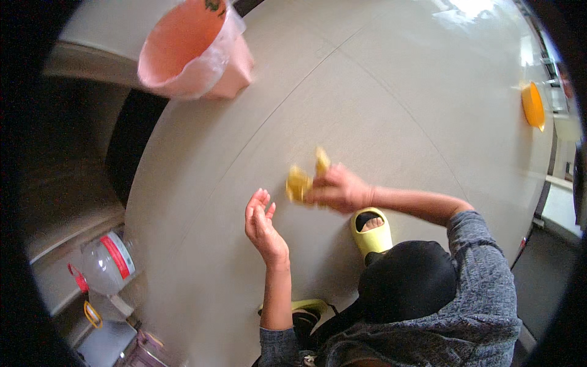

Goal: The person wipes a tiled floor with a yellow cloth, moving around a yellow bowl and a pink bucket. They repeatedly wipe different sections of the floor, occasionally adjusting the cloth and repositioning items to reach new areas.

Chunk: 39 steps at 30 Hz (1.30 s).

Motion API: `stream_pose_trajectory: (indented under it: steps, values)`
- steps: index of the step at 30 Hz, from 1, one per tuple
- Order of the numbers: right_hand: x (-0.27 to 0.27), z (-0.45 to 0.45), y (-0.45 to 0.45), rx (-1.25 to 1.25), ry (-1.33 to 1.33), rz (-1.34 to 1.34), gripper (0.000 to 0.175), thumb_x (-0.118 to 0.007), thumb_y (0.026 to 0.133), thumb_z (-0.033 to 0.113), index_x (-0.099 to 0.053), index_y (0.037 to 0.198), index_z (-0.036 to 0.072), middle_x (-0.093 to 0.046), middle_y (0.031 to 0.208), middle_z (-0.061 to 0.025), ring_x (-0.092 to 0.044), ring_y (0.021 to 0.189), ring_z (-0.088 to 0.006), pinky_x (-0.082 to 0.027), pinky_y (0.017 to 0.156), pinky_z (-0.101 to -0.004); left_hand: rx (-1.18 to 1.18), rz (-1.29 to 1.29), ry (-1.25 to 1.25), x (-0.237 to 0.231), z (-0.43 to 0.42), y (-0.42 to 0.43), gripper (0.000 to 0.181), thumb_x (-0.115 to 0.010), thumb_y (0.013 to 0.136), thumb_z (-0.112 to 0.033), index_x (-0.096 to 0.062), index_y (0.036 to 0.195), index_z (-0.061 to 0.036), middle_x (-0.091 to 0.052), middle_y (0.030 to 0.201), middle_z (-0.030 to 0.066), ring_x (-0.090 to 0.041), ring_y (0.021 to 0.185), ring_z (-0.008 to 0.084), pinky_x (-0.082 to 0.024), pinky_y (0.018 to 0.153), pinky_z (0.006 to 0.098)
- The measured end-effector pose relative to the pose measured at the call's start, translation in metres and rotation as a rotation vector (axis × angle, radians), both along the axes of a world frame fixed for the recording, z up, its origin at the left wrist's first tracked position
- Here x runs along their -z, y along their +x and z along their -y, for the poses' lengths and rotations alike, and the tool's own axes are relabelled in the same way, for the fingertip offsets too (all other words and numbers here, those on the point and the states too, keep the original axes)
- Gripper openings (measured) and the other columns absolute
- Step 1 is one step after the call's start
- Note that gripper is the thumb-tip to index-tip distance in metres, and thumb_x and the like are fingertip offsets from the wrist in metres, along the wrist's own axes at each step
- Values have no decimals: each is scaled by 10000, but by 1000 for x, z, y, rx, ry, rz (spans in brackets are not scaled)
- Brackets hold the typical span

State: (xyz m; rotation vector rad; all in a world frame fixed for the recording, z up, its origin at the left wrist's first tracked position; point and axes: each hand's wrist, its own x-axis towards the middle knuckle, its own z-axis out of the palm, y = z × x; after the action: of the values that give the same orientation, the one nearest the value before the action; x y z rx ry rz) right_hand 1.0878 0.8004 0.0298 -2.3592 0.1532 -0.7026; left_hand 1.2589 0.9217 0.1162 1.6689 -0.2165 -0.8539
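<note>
My right hand [341, 189] is closed around a soft-looking yellow thing [298, 184], which sticks out past the fingers in two pieces. Motion blurs it, so I cannot tell whether it is cloth or peel. The palm side of that hand is hidden, and the hand is low over the pale floor, just ahead of a yellow-green slide sandal [373, 234] on my right foot. To the left, my left hand [266, 227] is raised with the fingers slightly bent and nothing in it. A second sandal [308, 304] shows partly behind my left forearm.
A pink bin [234, 69] with a clear plastic liner [213, 69] stands at upper left. At lower left are a large clear bottle [103, 268] with a red handle, on its side, and a grey flat-sided thing [107, 341]. An orange basin [533, 108] lies far right.
</note>
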Motion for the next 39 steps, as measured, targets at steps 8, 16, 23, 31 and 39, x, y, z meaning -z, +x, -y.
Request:
stream_pose_trajectory:
  steps: [8,16,23,31,39]
  values:
    - [69,34,20,-282,-136,-182,270,-596,760,160,-634,1027,161,-563,1014,-80,-557,959,-250,-471,821,-395,90,13,14,-3,3,-4,346,-392,966,-220,-550,1179,2,-568,1177,102,-520,1112,198,-398,950,355]
    - [21,298,50,886,-319,-112,340,-609,747,105,-647,1073,194,-579,1005,-120,-550,959,-315,-486,766,-438,111,-42,-17,-3,-1,-23,337,-376,967,-195,-558,1183,-11,-563,1185,107,-517,1111,193,-406,946,356]
    - [-9,136,16,576,-273,165,365,-667,709,40,-644,1045,180,-575,912,-69,-555,899,-264,-432,784,-403,58,-55,30,14,-14,-19,330,-386,969,-194,-556,1189,-16,-561,1195,109,-522,1099,187,-409,943,354]
    - [96,98,-7,492,-348,-372,364,-554,736,87,-604,1095,127,-582,1010,-134,-513,1008,-311,-418,856,-460,199,-161,-14,15,18,-49,286,-413,966,-97,-525,1209,7,-565,1208,128,-539,1132,214,-430,964,337]
    - [9,94,141,406,1472,227,424,-549,866,158,-488,1263,22,-607,1071,-109,-618,787,-173,-512,641,-251,203,256,99,-15,-29,7,312,-501,931,-110,-481,1229,-23,-589,1104,109,-594,975,163,-504,794,285]
